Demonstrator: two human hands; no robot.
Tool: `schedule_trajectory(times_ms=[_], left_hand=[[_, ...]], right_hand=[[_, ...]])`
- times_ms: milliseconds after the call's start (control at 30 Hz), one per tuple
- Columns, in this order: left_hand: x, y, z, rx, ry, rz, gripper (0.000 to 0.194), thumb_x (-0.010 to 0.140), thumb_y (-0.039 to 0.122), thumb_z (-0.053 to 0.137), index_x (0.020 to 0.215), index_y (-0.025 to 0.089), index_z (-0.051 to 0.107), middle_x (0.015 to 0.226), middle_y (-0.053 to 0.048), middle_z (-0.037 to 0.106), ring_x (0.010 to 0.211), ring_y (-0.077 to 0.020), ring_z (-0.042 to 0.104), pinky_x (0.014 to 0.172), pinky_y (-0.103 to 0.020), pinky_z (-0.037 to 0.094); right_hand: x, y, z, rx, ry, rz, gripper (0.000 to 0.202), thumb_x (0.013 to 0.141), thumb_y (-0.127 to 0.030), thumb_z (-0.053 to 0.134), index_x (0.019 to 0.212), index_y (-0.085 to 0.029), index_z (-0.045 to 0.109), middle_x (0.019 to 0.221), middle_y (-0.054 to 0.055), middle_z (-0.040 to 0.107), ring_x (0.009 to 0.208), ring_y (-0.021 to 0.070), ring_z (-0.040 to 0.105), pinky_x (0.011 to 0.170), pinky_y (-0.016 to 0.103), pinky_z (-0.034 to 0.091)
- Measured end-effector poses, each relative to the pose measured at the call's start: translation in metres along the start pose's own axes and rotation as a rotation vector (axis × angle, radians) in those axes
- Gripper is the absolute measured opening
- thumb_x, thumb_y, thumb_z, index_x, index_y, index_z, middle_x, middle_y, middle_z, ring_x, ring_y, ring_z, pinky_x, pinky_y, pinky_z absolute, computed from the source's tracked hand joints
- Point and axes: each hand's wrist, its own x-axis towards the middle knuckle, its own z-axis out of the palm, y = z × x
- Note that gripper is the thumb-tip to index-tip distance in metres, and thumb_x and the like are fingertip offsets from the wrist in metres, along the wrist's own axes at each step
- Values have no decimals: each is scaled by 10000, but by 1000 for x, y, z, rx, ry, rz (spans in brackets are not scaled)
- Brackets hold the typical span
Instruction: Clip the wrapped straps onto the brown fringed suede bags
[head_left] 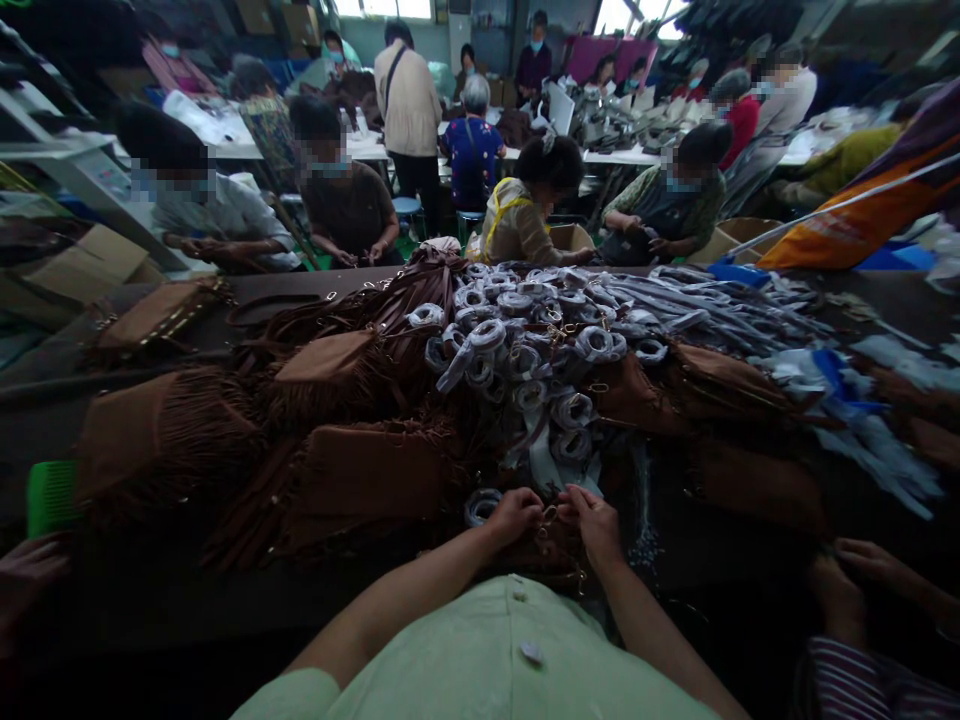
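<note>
In the head view, my left hand [517,512] and my right hand [594,518] are close together at the table's near edge, fingertips pinched. Between them is a gold-coloured metal ring [550,514] on a brown strap, with my left fingertips closed at it. The right fingertips press together beside it on something too small and dark to make out. Below the hands, brown leather-like material with a small gold clasp [581,577] hangs in shadow. Left of my left hand lies a coiled strap in pale wrapping [482,507]. A pile of wrapped coils [525,360] rises just beyond both hands.
Brown fringed bags [367,472] lie on the dark table [142,575] to the left. Long wrapped straps [690,305] spread at the back right. A co-worker's hand is by a green comb [51,497]; another's hands [847,580] are at right. Several people sit opposite.
</note>
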Motion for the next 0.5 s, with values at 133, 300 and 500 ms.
schedule_trajectory(times_ms=[133, 300, 500], left_hand=[[-2, 1, -1, -8, -11, 14, 152, 702, 211, 561, 822, 122, 590, 668, 6, 597, 582, -90, 531, 562, -204, 403], [-1, -2, 0, 17, -15, -5, 182, 720, 235, 547, 853, 119, 592, 694, -5, 612, 598, -95, 544, 569, -208, 411], [-3, 3, 0, 25, -23, -16, 186, 713, 239, 554, 843, 115, 602, 686, -9, 611, 579, -93, 536, 548, -203, 401]], right_hand=[[-2, -7, -1, 37, 5, 22, 522, 624, -543, 687, 957, -145, 634, 745, 42, 697, 532, 147, 632, 508, 265, 551], [-6, -14, -2, 39, 12, 23, 538, 632, -552, 675, 979, -144, 617, 693, 35, 684, 491, 138, 613, 452, 239, 517], [-7, -13, -5, 36, 18, 23, 573, 642, -583, 648, 1019, -153, 611, 709, 41, 689, 483, 129, 605, 446, 232, 503]])
